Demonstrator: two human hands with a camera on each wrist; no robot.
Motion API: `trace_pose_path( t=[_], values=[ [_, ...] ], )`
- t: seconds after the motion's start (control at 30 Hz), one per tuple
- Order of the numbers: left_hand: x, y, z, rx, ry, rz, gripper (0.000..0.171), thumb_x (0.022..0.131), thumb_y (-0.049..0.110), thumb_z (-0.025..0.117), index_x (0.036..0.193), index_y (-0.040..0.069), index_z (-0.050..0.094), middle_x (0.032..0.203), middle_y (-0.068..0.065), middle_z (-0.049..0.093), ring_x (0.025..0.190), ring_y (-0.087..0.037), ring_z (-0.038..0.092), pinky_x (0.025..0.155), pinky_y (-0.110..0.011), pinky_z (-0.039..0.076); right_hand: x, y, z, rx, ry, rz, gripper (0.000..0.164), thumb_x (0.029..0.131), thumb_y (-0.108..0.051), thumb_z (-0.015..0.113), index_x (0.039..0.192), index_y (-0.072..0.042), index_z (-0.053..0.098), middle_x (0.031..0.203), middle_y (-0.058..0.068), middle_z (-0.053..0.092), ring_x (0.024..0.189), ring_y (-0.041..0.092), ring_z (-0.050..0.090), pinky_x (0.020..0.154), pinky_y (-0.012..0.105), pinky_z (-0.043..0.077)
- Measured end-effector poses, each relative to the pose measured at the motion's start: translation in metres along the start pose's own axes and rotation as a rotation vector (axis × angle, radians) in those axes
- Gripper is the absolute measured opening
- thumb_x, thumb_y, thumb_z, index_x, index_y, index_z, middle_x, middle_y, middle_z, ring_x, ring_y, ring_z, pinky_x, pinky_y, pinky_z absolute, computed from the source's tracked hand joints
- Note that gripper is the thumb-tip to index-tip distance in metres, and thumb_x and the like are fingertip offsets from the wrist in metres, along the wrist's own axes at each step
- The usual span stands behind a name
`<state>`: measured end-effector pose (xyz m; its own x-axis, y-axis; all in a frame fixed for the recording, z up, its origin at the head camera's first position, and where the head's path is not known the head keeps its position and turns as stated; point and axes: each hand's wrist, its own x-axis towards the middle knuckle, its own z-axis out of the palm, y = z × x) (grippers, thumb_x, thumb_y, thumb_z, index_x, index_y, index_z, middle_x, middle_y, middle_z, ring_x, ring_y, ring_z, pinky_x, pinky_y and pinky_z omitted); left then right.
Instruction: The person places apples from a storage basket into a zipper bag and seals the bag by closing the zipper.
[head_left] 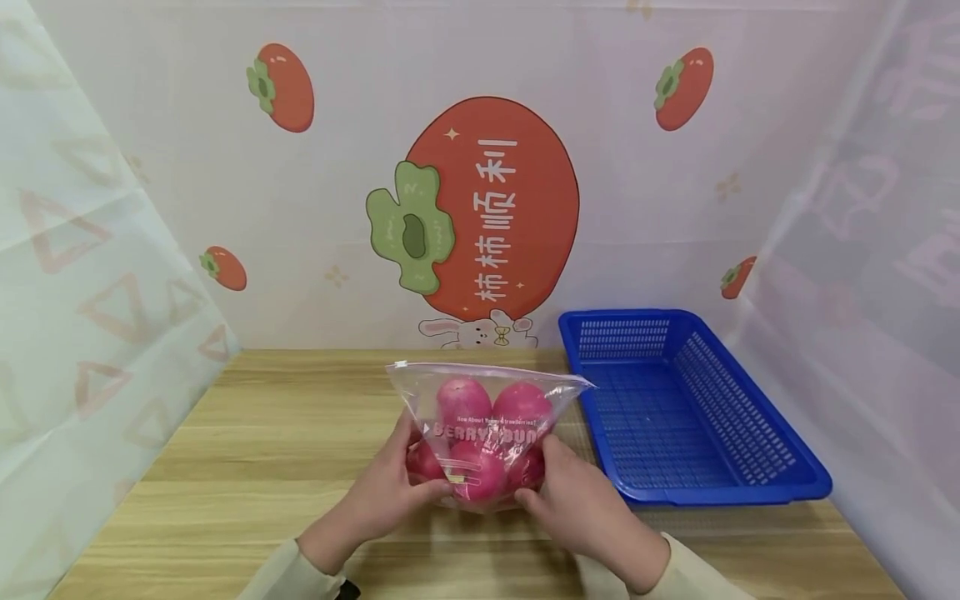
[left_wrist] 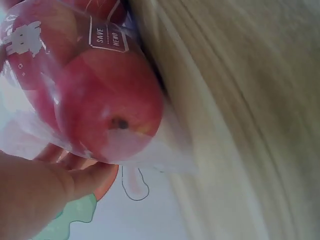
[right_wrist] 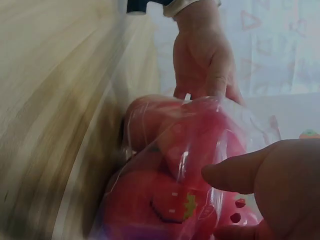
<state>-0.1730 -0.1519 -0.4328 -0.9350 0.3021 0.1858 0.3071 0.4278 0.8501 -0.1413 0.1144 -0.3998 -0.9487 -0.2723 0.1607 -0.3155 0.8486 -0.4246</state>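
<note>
A clear printed zip bag (head_left: 491, 432) full of several pinkish-red apples (head_left: 523, 405) stands at the middle of the table. Its zip strip (head_left: 491, 370) runs along the top, with the slider (head_left: 401, 364) at the left end. My left hand (head_left: 385, 490) grips the bag's left side, thumb across the lower front. On the opposite side my right hand (head_left: 576, 502) holds it, thumb near the lower right apple. In the left wrist view, one apple (left_wrist: 110, 100) shows its dark hollow through the film. The right wrist view shows both hands around the bag (right_wrist: 175, 165).
A blue plastic basket (head_left: 693, 492) with perforated walls sits on the right of the wooden table (head_left: 247, 450), close to the bag. A white backdrop (head_left: 337, 167) with persimmon prints rises behind the table, and printed sheets flank both sides.
</note>
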Motion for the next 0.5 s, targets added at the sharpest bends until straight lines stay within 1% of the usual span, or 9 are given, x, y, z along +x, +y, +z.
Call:
trace_pose_path(
  t=[0.07,0.13,0.2,0.27,0.33,0.37,0.43,0.5],
  values=[
    [0.002,-0.005,-0.001,0.023,0.031,-0.031,0.116,0.078,0.042,0.085,0.161,0.027,0.006,0.131,-0.001,0.054,0.125,-0.028,0.054,0.101,-0.045,0.044,0.002,0.001,0.0,-0.054,-0.011,-0.018,0.052,0.083,-0.03,0.081,0.117,0.0,0.057,0.101,0.011,0.066,0.092,0.029,0.066,0.078,0.048,0.054],
    [0.003,-0.009,-0.001,0.052,0.07,-0.061,0.112,0.082,0.038,0.083,0.161,0.02,0.006,0.122,-0.001,0.058,0.123,-0.03,0.055,0.103,-0.049,0.041,0.003,0.001,0.001,-0.11,-0.026,-0.042,0.047,0.084,-0.03,0.081,0.113,0.001,0.059,0.094,0.01,0.064,0.088,0.028,0.065,0.075,0.047,0.054],
    [0.004,-0.013,-0.002,0.057,0.1,-0.094,0.103,0.086,0.029,0.08,0.161,0.017,0.01,0.116,0.0,0.061,0.118,-0.029,0.058,0.1,-0.048,0.045,0.004,0.001,0.002,-0.157,-0.038,-0.063,0.043,0.085,-0.03,0.08,0.108,0.001,0.061,0.089,0.009,0.063,0.083,0.028,0.065,0.072,0.047,0.054],
    [0.005,-0.015,-0.003,0.082,0.117,-0.12,0.093,0.089,0.022,0.077,0.16,0.014,0.017,0.113,0.002,0.062,0.115,-0.027,0.06,0.096,-0.046,0.048,0.005,0.002,0.003,-0.183,-0.044,-0.078,0.04,0.085,-0.029,0.079,0.107,0.0,0.062,0.088,0.01,0.064,0.082,0.029,0.065,0.073,0.047,0.054],
    [0.005,-0.016,-0.004,0.123,0.111,-0.133,0.084,0.09,0.018,0.076,0.157,0.009,0.026,0.114,0.001,0.063,0.113,-0.024,0.061,0.093,-0.042,0.051,0.007,0.002,0.004,-0.196,-0.046,-0.089,0.037,0.086,-0.027,0.079,0.106,-0.001,0.063,0.088,0.01,0.064,0.082,0.029,0.066,0.073,0.047,0.055],
    [0.005,-0.015,-0.005,0.154,0.103,-0.125,0.077,0.091,0.018,0.075,0.154,0.007,0.033,0.115,-0.001,0.063,0.114,-0.024,0.061,0.092,-0.042,0.052,0.007,0.002,0.005,-0.2,-0.048,-0.093,0.035,0.086,-0.026,0.079,0.104,-0.001,0.063,0.087,0.01,0.064,0.082,0.029,0.066,0.073,0.047,0.055],
    [0.007,-0.014,-0.006,0.222,0.09,-0.104,0.063,0.091,0.019,0.075,0.145,0.004,0.047,0.119,-0.004,0.063,0.115,-0.025,0.06,0.094,-0.044,0.05,0.008,0.003,0.005,-0.203,-0.056,-0.099,0.034,0.085,-0.025,0.079,0.103,-0.001,0.063,0.088,0.011,0.065,0.083,0.029,0.066,0.074,0.047,0.055],
    [0.008,-0.012,-0.006,0.269,0.078,-0.097,0.051,0.092,0.02,0.074,0.137,0.004,0.055,0.122,-0.006,0.062,0.116,-0.027,0.059,0.096,-0.046,0.049,0.008,0.002,0.005,-0.201,-0.072,-0.097,0.036,0.085,-0.025,0.079,0.105,0.001,0.063,0.092,0.013,0.066,0.086,0.031,0.066,0.076,0.048,0.054]
  ],
)
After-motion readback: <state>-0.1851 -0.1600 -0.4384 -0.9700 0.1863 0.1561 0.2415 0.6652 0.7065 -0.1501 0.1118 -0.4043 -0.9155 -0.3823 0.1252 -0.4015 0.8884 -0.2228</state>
